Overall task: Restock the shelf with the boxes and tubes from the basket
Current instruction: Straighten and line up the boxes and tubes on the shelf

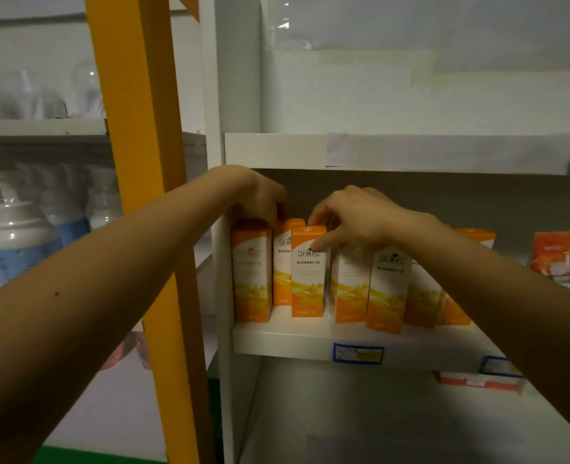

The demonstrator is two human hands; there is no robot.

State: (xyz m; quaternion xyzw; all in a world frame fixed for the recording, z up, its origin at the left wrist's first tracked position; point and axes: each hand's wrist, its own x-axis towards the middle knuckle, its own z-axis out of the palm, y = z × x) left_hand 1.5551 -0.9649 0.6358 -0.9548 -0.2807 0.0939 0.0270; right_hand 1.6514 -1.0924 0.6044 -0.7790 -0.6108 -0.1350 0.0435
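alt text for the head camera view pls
Two bare hands handle a row of upright orange-and-white cardboard boxes on a white shelf. The left hand touches the leftmost box; the right hand pinches the next front box.

Shop, shelf [293, 343] with price label [358, 353], rows of identical boxes [308, 272]

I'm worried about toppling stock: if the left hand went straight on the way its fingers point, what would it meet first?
Probably the top of the set-back orange box, second from the left: the left hand points its fingers down at it. Depth is unclear; they may already touch.
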